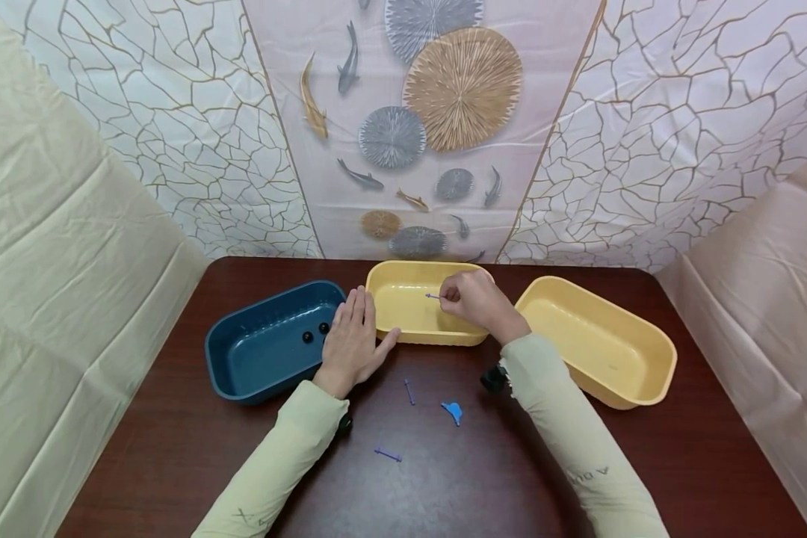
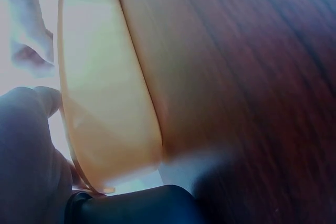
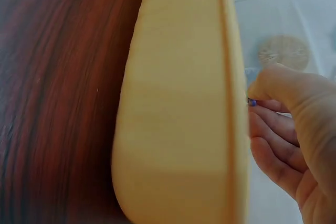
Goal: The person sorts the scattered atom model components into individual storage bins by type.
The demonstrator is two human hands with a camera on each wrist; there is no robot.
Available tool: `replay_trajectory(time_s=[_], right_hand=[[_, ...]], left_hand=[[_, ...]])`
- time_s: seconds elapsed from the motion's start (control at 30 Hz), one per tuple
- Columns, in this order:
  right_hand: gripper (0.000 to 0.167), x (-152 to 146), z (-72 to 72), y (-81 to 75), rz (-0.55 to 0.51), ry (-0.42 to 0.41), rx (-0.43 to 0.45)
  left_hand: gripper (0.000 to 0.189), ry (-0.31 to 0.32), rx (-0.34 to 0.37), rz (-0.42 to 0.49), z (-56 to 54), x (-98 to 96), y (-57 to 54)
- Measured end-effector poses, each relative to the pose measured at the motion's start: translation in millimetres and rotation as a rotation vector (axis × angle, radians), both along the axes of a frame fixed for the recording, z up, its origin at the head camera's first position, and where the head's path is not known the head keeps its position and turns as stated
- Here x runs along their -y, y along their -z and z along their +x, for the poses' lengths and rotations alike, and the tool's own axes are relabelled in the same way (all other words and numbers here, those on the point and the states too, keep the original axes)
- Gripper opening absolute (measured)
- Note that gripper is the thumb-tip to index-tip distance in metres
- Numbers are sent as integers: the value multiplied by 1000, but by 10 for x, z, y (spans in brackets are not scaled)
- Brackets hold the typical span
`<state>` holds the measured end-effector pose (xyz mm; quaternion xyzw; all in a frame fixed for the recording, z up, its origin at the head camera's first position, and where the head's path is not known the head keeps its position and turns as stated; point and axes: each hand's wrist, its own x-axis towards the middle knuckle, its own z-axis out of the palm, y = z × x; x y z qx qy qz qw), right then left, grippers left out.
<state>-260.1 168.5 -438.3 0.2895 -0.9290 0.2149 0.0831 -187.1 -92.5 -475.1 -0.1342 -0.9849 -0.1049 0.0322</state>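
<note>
My right hand is over the right part of the middle yellow tub. Its thumb and fingers pinch a small thin blue-purple rod; only a bit of that rod shows in the right wrist view. My left hand has its fingers straight and the thumb spread. It lies at the left end of the yellow tub, beside the blue tub; the thumb touches the yellow rim in the left wrist view. On the table lie two similar rods and a flat bright blue piece.
The dark blue tub on the left has two small black balls in it. Another yellow tub stands at the right, by my right forearm. A patterned cloth hangs behind the brown table.
</note>
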Motion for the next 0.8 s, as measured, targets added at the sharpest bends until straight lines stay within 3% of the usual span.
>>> replay_trajectory(time_s=[0.23, 0.47, 0.63, 0.8], right_hand=[[9, 95, -135, 182, 1, 62, 98], [10, 130, -199, 216, 16, 136, 151], [16, 108, -160, 101, 15, 143, 161], [20, 125, 45, -120, 15, 34, 71]], left_hand=[[92, 15, 10, 0, 16, -25, 15], [91, 11, -12, -4, 13, -29, 1], [92, 10, -10, -12, 8, -11, -4], [92, 2, 1, -26, 2, 15, -18]])
